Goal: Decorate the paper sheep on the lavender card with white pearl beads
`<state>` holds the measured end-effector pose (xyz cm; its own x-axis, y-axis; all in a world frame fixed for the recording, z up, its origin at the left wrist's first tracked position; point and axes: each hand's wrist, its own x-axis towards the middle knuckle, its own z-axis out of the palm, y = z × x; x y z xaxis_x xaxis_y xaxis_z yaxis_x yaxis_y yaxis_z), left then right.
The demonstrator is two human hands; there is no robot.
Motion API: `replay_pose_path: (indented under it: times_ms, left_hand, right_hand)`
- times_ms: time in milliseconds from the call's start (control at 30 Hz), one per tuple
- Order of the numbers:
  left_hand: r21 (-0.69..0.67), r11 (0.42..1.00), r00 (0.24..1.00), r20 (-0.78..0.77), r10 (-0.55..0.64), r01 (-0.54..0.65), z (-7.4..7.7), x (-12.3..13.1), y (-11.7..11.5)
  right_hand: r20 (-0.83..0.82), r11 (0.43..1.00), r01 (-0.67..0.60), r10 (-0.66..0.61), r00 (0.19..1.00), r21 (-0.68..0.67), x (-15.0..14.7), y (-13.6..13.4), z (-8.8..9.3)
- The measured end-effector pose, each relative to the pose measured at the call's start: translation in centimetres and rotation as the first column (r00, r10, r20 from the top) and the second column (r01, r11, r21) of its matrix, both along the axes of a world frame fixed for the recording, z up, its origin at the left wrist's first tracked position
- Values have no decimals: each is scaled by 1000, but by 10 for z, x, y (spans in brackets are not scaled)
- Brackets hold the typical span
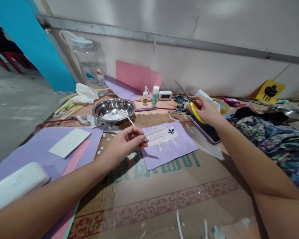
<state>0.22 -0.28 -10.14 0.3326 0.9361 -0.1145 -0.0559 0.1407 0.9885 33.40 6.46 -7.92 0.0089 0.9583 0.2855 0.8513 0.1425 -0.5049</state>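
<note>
My left hand [129, 141] is closed in a pinch on a looped strand of white pearl beads [155, 135]. A thin white strip sticks up behind its fingers towards the steel bowl [97, 114]. Below the beads lies a purple sheet [154, 162] bearing a white cutout with drip shapes and a small dark blue motif [171, 131]. My right hand [209, 111], farther back on the right, is wrapped round scissors [196, 113] with yellow handles; their blades point up and away to the left. White paper bits fill the bowl's bottom.
Behind the sheet stand a small glue bottle [145, 98], a glue stick [155, 96] and a white clock-like device [165, 95]. A phone [209, 131] lies under my right forearm. Purple paper [22, 149] and a white case [20, 182] are left; patterned cloth [269, 142] is right.
</note>
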Motion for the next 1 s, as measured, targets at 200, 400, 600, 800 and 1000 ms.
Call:
replay_pose_path:
  times_ms: [200,400,600,800,1000]
  left_hand:
    - [-22,1000,1000,-23,5,-6,-1,0,-2]
    - [42,999,998,-50,-32,34,-2,0,-4]
    - [92,990,986,-137,-90,103,0,2,-12]
    - [268,935,924,-361,-127,233,3,9,-22]
    - [362,911,924,-380,-50,198,4,9,-25]
  right_hand:
    - [-573,893,-435,417,706,115,-56,-46,7]
    - [-692,878,-458,417,589,139,-99,-75,2]
    - [-755,852,-523,363,546,31,-110,-86,-9]
    - [-756,748,-663,429,494,-9,-117,-98,-20]
    - [-673,744,-667,474,568,-39,-114,-104,-10]
